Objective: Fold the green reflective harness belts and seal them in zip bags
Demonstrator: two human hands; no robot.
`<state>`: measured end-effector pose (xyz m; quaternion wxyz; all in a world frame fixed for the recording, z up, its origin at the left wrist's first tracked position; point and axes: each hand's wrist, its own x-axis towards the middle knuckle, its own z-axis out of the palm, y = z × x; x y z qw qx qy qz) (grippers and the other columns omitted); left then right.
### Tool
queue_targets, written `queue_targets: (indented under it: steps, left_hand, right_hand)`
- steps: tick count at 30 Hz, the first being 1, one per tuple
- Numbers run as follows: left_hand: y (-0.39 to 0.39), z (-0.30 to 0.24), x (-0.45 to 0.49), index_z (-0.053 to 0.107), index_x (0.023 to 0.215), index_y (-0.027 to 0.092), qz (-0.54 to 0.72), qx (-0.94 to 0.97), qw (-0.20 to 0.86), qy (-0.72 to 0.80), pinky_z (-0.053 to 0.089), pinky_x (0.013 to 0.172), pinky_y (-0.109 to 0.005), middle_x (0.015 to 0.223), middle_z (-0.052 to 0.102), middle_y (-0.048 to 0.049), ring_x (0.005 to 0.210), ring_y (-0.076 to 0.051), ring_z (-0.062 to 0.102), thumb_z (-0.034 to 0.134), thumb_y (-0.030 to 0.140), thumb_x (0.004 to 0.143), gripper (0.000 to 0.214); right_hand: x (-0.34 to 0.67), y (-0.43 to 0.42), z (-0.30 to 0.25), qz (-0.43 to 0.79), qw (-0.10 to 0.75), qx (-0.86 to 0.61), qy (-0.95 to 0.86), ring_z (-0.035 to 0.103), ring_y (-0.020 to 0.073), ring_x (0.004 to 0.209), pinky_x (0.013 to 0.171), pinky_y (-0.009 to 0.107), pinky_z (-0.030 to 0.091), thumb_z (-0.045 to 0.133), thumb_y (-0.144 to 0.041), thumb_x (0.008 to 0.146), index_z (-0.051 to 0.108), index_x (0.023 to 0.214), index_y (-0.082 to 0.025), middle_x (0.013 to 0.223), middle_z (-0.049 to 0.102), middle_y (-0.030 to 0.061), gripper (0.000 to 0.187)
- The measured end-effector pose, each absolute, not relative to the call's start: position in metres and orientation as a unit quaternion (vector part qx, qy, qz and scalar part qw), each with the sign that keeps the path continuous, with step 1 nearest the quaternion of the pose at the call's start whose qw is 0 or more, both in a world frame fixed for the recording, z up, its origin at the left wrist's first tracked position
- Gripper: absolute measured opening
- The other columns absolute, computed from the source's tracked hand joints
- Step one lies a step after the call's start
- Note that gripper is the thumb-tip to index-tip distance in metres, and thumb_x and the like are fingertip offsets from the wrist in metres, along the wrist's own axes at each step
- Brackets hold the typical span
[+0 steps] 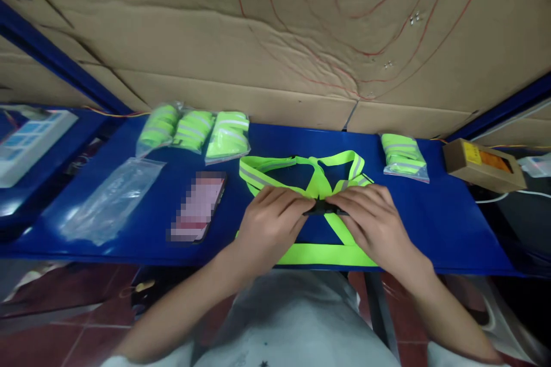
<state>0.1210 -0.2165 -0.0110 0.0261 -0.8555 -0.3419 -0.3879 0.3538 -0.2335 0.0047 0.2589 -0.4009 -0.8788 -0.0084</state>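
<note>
Near the front edge of the blue worktop [434, 229], a yellow-green reflective strap vest [319, 180] is laid out with its loops spread and its wide bottom band close to the edge. The black buckle [323, 207] is held at the middle of the vest. One end is pinched by the fingers of the left hand [273, 218], and the other end by the fingers of the right hand [373, 217] — perhaps so that both ends can be kept in line. Three packed bags [193, 129] of the same bright strap are set in a row at the back, and one more packed bag [403, 155] is put at the right, likely so that room is left for the hands. A flat clear plastic bag [115, 199] and a phone [198, 206] are laid on the left.

Much of the buckle is covered by the fingers, so it cannot be told whether it is clipped. Parts of the straps are hidden under both hands. The phone screen is blurred into squares — nothing on it can be read. At the far left, a white box [37, 143] with blue patches is cut off.
</note>
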Motion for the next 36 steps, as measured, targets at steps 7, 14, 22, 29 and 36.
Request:
queue_targets:
  steps: [7,14,22,29,36]
  left_hand:
    - [-0.2,0.063,0.116,0.069,0.109,0.02,-0.427,-0.833,0.008,-0.351,0.057,0.086,-0.034,0.104,0.075,-0.0043,0.097,-0.019,0.071,0.07,0.028,0.096,0.015]
    - [-0.189,0.138,0.082,0.063,0.127,0.02,-0.498,-0.802,-0.136,-0.301,0.058,0.097,-0.033,0.114,0.072,0.0043,0.11,-0.014,0.072,0.054,0.027,0.103,0.026]
    - [-0.166,0.193,0.095,0.039,0.149,0.021,-0.318,-0.866,-0.274,-0.271,0.036,0.114,-0.037,0.144,0.054,0.0153,0.146,-0.015,0.043,0.045,0.029,0.092,0.058]
    - [-0.164,0.218,0.119,0.063,0.121,0.003,-0.348,-0.774,-0.332,-0.412,0.05,0.081,-0.03,0.128,0.065,0.0071,0.123,-0.028,0.058,0.041,0.016,0.082,0.047]
    - [-0.132,0.235,0.116,0.062,0.121,0.005,-0.212,-0.88,-0.313,-0.287,0.045,0.077,-0.026,0.116,0.063,0.0134,0.13,-0.027,0.051,0.038,0.006,0.083,0.044]
  right_hand:
    - [0.347,-0.198,0.095,-0.122,0.236,-0.355,-0.896,0.066,0.0256,0.108,0.092,0.045,0.046,0.056,-0.031,0.104,0.074,0.121,-0.023,0.112,0.076,0.0054,0.025]
    - [0.351,-0.171,0.168,-0.066,0.329,-0.287,-0.897,0.065,0.0151,0.112,0.096,0.036,0.051,0.058,-0.042,0.103,0.077,0.12,-0.029,0.121,0.068,-0.003,0.029]
    - [0.342,-0.158,0.17,-0.107,0.406,-0.257,-0.871,0.059,0.012,0.125,0.11,0.032,0.047,0.054,-0.029,0.104,0.068,0.127,-0.009,0.129,0.066,0.0108,0.033]
    - [0.339,-0.133,0.154,-0.06,0.533,-0.266,-0.801,0.061,0.0159,0.126,0.11,0.033,0.05,0.065,-0.038,0.099,0.072,0.12,-0.017,0.125,0.067,0.0028,0.03]
    - [0.338,-0.108,0.141,0.02,0.621,-0.205,-0.756,0.062,0.0215,0.125,0.116,0.043,0.048,0.074,-0.035,0.094,0.074,0.113,-0.022,0.12,0.068,-0.0002,0.024]
